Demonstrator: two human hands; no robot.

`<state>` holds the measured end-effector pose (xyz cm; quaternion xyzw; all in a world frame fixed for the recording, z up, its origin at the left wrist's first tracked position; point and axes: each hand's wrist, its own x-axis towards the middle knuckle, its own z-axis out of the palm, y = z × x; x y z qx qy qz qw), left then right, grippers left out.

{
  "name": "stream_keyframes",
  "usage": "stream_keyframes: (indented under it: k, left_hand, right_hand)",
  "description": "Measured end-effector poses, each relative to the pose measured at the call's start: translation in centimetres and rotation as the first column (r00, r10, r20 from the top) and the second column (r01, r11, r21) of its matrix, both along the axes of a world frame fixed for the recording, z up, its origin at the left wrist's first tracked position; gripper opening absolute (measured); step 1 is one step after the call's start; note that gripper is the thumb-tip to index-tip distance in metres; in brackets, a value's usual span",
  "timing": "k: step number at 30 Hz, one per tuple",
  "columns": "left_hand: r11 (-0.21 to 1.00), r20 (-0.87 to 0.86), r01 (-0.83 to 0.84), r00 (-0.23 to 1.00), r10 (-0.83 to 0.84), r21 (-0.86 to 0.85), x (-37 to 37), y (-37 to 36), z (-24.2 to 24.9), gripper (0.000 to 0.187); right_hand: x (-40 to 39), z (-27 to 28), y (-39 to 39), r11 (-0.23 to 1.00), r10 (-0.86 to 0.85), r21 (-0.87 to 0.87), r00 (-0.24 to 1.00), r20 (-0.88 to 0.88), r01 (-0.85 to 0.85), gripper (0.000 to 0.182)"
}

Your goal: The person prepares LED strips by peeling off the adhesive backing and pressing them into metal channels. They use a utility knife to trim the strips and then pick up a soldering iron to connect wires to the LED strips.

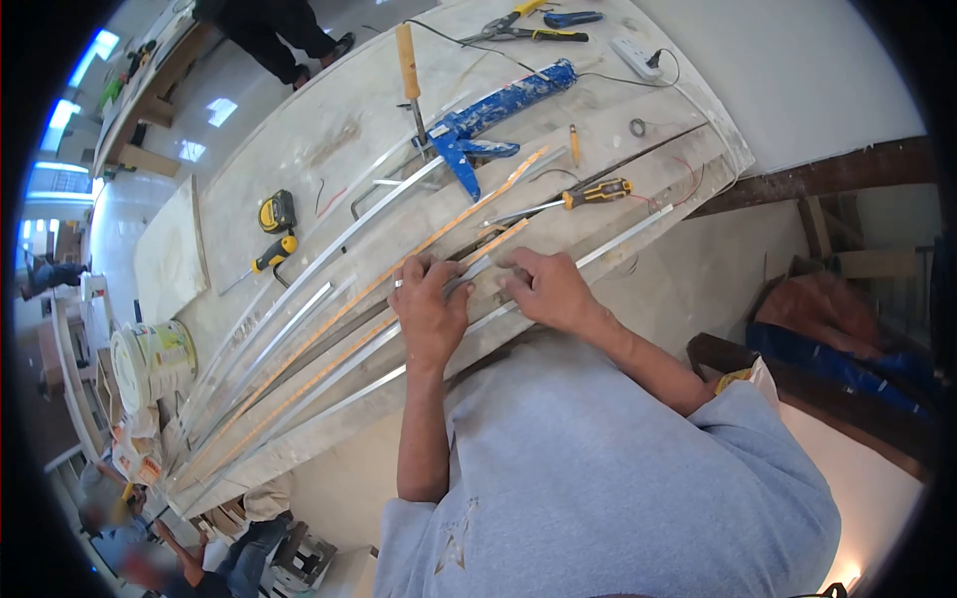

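My left hand (433,307), with a ring on one finger, bends its fingers over a thin silvery metal channel (367,347) that has an orange-yellow strip along it. Close by, my right hand (550,289) has its thumb and fingers pinched together at the channel's upper end. Exactly what lies under the right fingertips is hidden. Just beyond the hands runs a second long orange-yellow strip (439,235) on the bench. A yellow-and-black screwdriver (596,193) lies above my right hand, its shaft pointing left.
On the worktable (329,140) lie a blue caulking gun (518,98), a wooden-handled tool (407,62), a tape measure (278,211), another screwdriver (274,255), pliers (513,28) and a power strip (634,58). A bucket (159,361) stands at the left end. Other people (261,528) are nearby.
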<state>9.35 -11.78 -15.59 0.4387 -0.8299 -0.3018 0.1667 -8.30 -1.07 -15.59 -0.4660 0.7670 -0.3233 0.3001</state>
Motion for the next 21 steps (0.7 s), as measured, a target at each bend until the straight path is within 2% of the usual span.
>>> stream_keyframes:
  k: [2, 4, 5, 7, 8, 10, 11, 13, 14, 16, 17, 19, 21]
  left_hand:
    - [0.999, -0.013, 0.030, 0.999, -0.030, 0.026, 0.4, -0.5, 0.5, 0.031]
    - [0.993, -0.040, 0.119, 0.992, -0.118, 0.021, 0.9, -1.2, 0.8, 0.028]
    - [0.992, -0.037, 0.124, 0.992, -0.123, 0.018, 0.9, -1.5, 1.0, 0.028]
    - [0.956, -0.093, 0.156, 0.986, -0.136, 0.247, 0.9, -2.0, 1.9, 0.024]
    - [0.957, -0.091, 0.156, 0.986, -0.137, 0.246, 0.9, -2.1, 2.3, 0.024]
    - [0.918, -0.133, 0.172, 0.982, -0.132, 0.358, 1.0, -2.3, 2.9, 0.018]
    - [0.919, -0.130, 0.167, 0.983, -0.128, 0.358, 1.1, -2.5, 2.9, 0.018]
    - [0.852, -0.080, 0.164, 0.986, -0.143, 0.497, 1.3, -3.0, 2.7, 0.015]
    - [0.854, -0.078, 0.158, 0.987, -0.138, 0.496, 1.4, -3.2, 2.7, 0.015]
    - [0.816, -0.099, 0.190, 0.982, -0.163, 0.546, 1.6, -3.5, 2.7, 0.020]
    - [0.820, -0.097, 0.182, 0.983, -0.154, 0.543, 1.6, -3.7, 2.9, 0.020]
    - [0.746, -0.036, 0.178, 0.979, -0.202, 0.642, 1.7, -3.9, 3.4, 0.027]
    - [0.779, -0.096, 0.215, 0.976, -0.197, 0.590, 2.5, -3.4, 3.0, 0.029]
  right_hand:
    - [1.0, 0.3, 0.1, 0.999, 0.003, -0.048, 0.998, 0.070, 0.000, 0.032]
    - [1.6, 0.2, 0.0, 0.993, -0.041, -0.096, 0.976, 0.215, 0.063, 0.036]
    - [1.7, 0.1, -0.2, 0.993, -0.045, -0.099, 0.975, 0.217, 0.068, 0.036]
    - [1.8, -0.2, -0.4, 0.993, -0.097, -0.019, 0.914, 0.393, 0.114, 0.034]
    - [1.8, -0.2, -0.5, 0.993, -0.097, -0.020, 0.914, 0.395, 0.114, 0.034]
    - [2.0, -0.1, -0.6, 0.986, -0.159, 0.048, 0.804, 0.573, 0.161, 0.035]
    - [2.1, -0.1, -0.8, 0.986, -0.156, 0.048, 0.802, 0.576, 0.157, 0.035]
    - [2.2, -0.3, -1.0, 0.982, -0.156, 0.026, 0.736, 0.659, 0.185, 0.031]
    - [2.2, -0.1, -1.1, 0.984, -0.150, 0.024, 0.735, 0.661, 0.179, 0.031]
    - [2.2, 0.7, -1.2, 0.989, -0.137, 0.004, 0.902, 0.409, 0.148, 0.025]
    - [2.1, 1.1, -1.4, 0.990, -0.127, 0.001, 0.903, 0.410, 0.139, 0.025]
    - [2.0, 1.8, -1.5, 0.976, 0.001, -0.216, 0.985, 0.174, 0.037, 0.020]
    - [1.9, 1.1, -1.6, 0.972, 0.031, -0.235, 0.986, 0.161, 0.008, 0.019]
